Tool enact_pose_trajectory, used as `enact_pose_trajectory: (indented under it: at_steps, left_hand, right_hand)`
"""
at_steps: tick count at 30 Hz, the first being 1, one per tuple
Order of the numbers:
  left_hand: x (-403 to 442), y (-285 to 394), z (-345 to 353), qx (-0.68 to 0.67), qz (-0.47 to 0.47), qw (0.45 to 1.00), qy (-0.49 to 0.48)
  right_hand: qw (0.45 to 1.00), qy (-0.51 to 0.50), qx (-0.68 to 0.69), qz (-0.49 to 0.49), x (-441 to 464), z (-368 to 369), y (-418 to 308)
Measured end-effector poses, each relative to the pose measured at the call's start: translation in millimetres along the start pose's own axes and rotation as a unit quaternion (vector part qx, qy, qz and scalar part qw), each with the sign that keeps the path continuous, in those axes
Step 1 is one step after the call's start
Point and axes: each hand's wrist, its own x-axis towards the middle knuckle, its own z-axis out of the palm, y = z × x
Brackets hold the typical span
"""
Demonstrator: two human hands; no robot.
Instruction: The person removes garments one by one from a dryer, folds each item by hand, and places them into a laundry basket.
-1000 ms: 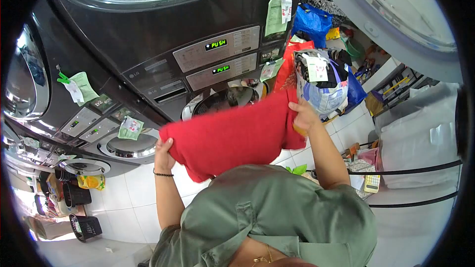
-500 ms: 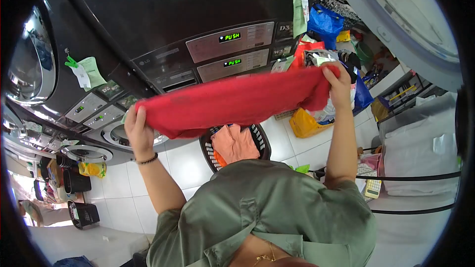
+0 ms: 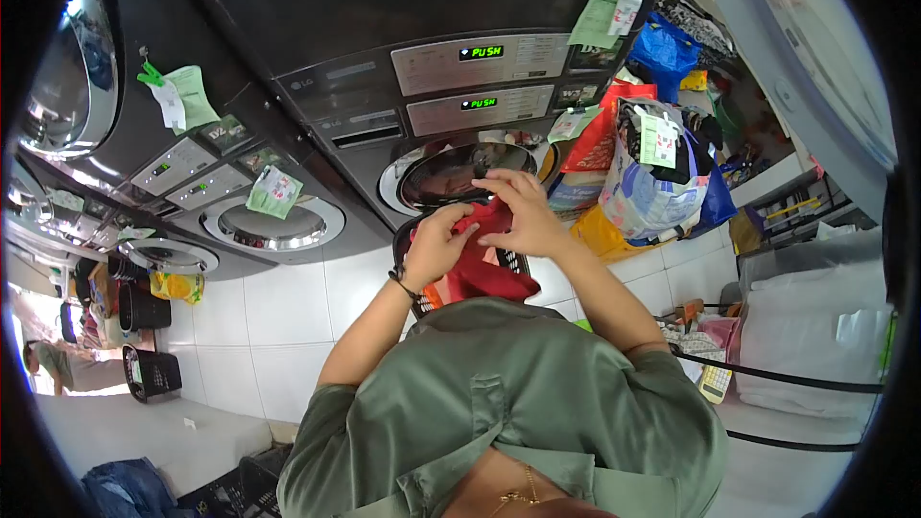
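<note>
Near the centre of the head view, just below the stacked LG machine (image 3: pixel 369 125), both hands work at a folded red cloth (image 3: pixel 499 273) over a black laundry basket (image 3: pixel 403 240). Wrists and cloth cover most of the basket, an olive shirt (image 3: pixel 556 364) cuts off its near side, and only a strip of orange-salmon fabric (image 3: pixel 437 289) peeps out. The left hand (image 3: pixel 439 247) has its fingers bent and clamped on the cloth's upper edge; the right hand (image 3: pixel 526 221) has thumb and fingers apart around red fabric, and whether they grip it I cannot tell. Paper slips (image 3: pixel 609 11) partly hide the machine's label, and the black lens border crops a round door (image 3: pixel 815 48) at two o'clock from the cloth.

White floor tiles (image 3: pixel 278 326) spread towards nine o'clock. A porthole door (image 3: pixel 273 223) stands beyond them, between nine and ten. At twelve, two green displays read PUSH; at two sits a stuffed patterned bag (image 3: pixel 645 194), and at four a yellow calculator (image 3: pixel 715 384).

The cloth's long axis slants from eleven o'clock, at the hands, down to five, its loose lower corner pointing between four and five.
</note>
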Motion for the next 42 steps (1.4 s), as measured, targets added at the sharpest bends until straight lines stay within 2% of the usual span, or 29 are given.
enact_pose_trajectory:
  at_steps: [1, 2, 4, 5, 6, 9, 10, 12, 13, 15, 17, 18, 19, 21, 22, 23, 24, 25, 26, 27, 29, 30, 31, 33, 34, 35, 37, 40, 42]
  left_hand:
    - [3, -7, -3, -0.002, 0.014, 1.000, 0.002]
    - [8, -21, -6, -0.003, 0.026, 1.000, 0.005]
    - [20, -41, -13, 0.009, 0.063, 0.997, 0.049]
    - [20, -45, -17, 0.005, -0.020, 0.997, 0.076]
    - [24, -66, -18, -0.006, -0.012, 0.996, 0.089]
    - [17, -80, -27, -0.061, -0.014, 0.991, 0.116]
    - [9, -77, -30, -0.083, -0.019, 0.989, 0.122]
    - [-12, -107, -27, -0.075, -0.094, 0.987, 0.103]
    - [-24, -130, -23, -0.072, -0.132, 0.984, 0.098]
    - [-45, -171, -6, 0.115, -0.069, 0.970, 0.205]
    - [-69, -167, 2, 0.075, -0.178, 0.962, 0.195]
    - [-83, -196, 11, 0.071, -0.179, 0.969, 0.158]
    - [-95, -225, 20, 0.068, -0.178, 0.974, 0.122]
    - [-110, -221, 27, 0.057, -0.263, 0.962, 0.038]
    - [-114, -213, 30, 0.042, -0.282, 0.958, 0.027]
    - [-119, -204, 31, 0.027, -0.302, 0.953, 0.016]
    - [-124, -199, 30, -0.005, -0.304, 0.953, 0.013]
    - [-128, -196, 32, -0.038, -0.307, 0.951, 0.009]
    - [-133, -194, 34, -0.071, -0.309, 0.948, 0.004]
    - [-136, -193, 35, -0.081, -0.308, 0.948, 0.014]
    - [-143, -191, 41, -0.100, -0.305, 0.946, 0.036]
    - [-151, -222, 54, -0.140, -0.278, 0.948, 0.064]
    - [-149, -209, 50, -0.132, -0.291, 0.945, 0.072]
    - [-154, -178, 42, -0.115, -0.317, 0.938, 0.085]
    - [-157, -176, 42, -0.093, -0.297, 0.944, 0.108]
    - [-159, -170, 39, -0.091, -0.293, 0.944, 0.122]
    - [-160, -152, 33, -0.086, -0.284, 0.943, 0.148]
    - [-148, -113, 19, -0.137, -0.280, 0.933, 0.179]
    - [-134, -116, 12, -0.118, -0.237, 0.948, 0.175]
  right_hand:
    - [0.990, 0.015, -0.126, -0.059, -2, 0, 15]
    - [0.980, 0.000, -0.181, -0.080, -13, 11, 44]
    - [0.984, -0.058, -0.166, 0.012, -16, 15, 53]
    - [0.982, -0.100, -0.097, 0.125, -18, 12, 54]
    - [0.961, -0.140, -0.027, 0.235, -13, 7, 49]
    - [0.982, -0.027, 0.035, 0.184, -20, 4, 24]
    - [0.976, -0.042, 0.046, 0.207, -23, 2, 6]
    - [0.986, -0.046, 0.072, 0.145, -44, 26, 1]
    - [0.983, -0.098, 0.128, 0.091, -54, 44, -5]
    - [0.941, -0.230, 0.230, 0.097, -51, 55, -6]
    - [0.880, -0.320, 0.330, 0.122, -36, 59, -7]
    - [0.893, -0.344, 0.271, 0.102, -20, 58, 0]
    - [0.924, -0.304, 0.226, 0.055, 4, 52, 3]
    - [0.967, -0.214, 0.136, -0.039, 65, 23, 0]
    - [0.982, -0.119, 0.078, -0.123, 102, 0, -6]
    - [0.978, -0.022, 0.023, -0.205, 141, -22, -12]
    - [0.962, 0.089, 0.040, -0.254, 179, -36, -13]
    - [0.935, 0.184, -0.024, -0.302, 215, -66, -32]
    - [0.912, 0.236, -0.022, -0.333, 259, -82, -32]
    - [0.892, 0.325, -0.091, -0.300, 283, -99, -46]
    - [0.834, 0.474, -0.115, -0.259, 349, -125, -56]
    - [0.808, 0.524, -0.165, -0.214, 374, -136, -64]
    - [0.776, 0.571, -0.212, -0.164, 394, -144, -71]
    - [0.840, 0.494, -0.203, -0.094, 422, -155, -66]
    - [0.935, 0.302, -0.169, -0.079, 441, -173, -49]
    - [0.939, 0.316, 0.012, -0.134, 457, -170, -40]
    - [0.908, 0.353, 0.083, -0.211, 419, -157, -70]
    - [0.897, 0.348, 0.160, -0.222, 349, -117, -75]
    - [0.905, 0.307, 0.203, -0.215, 291, -93, -61]
